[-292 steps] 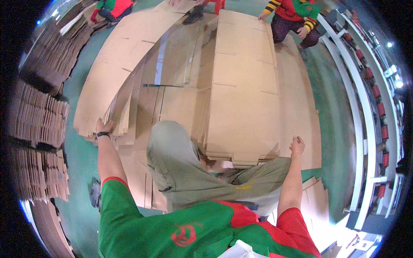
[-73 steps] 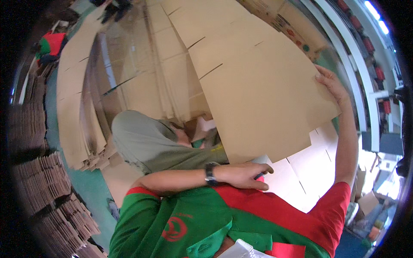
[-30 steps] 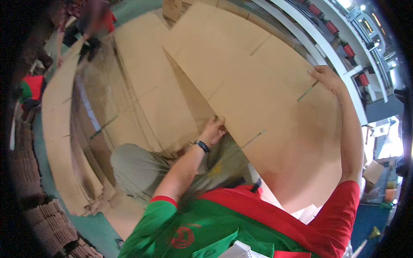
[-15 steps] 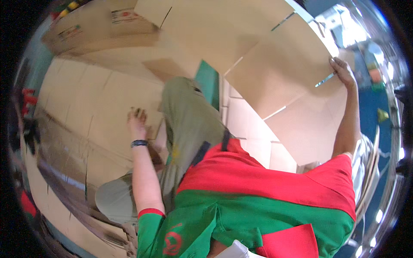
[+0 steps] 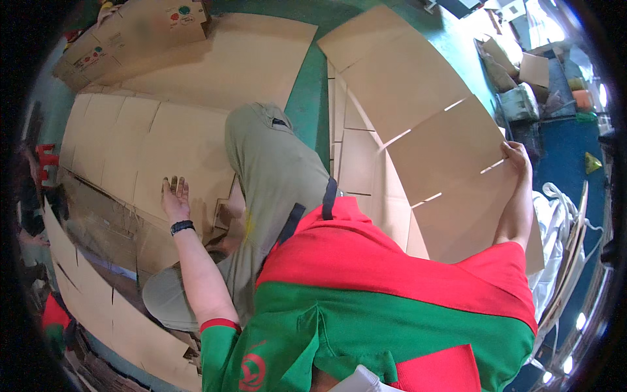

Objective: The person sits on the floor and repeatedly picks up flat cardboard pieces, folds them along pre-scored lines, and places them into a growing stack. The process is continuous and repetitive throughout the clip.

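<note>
My right hand is closed on the right edge of a large flat cardboard sheet, its thumb near one of the cut slots. The sheet is tilted and overlaps more slotted cardboard lying below it. On the left, my left hand is held palm up with its fingers apart and nothing in it. Beneath that hand lies another creased cardboard sheet. My bent knee in olive trousers comes between the two sheets.
At the upper left a printed cardboard box has another person's hand on its edge. A green floor strip runs between the sheets. Wrapped bundles and white sacking lie on the right. A red stool stands far left.
The cardboard sheet in my right hand has come down and nearer, uncovering green floor beyond it. My left hand has moved left and slightly down. The view has shifted too.
</note>
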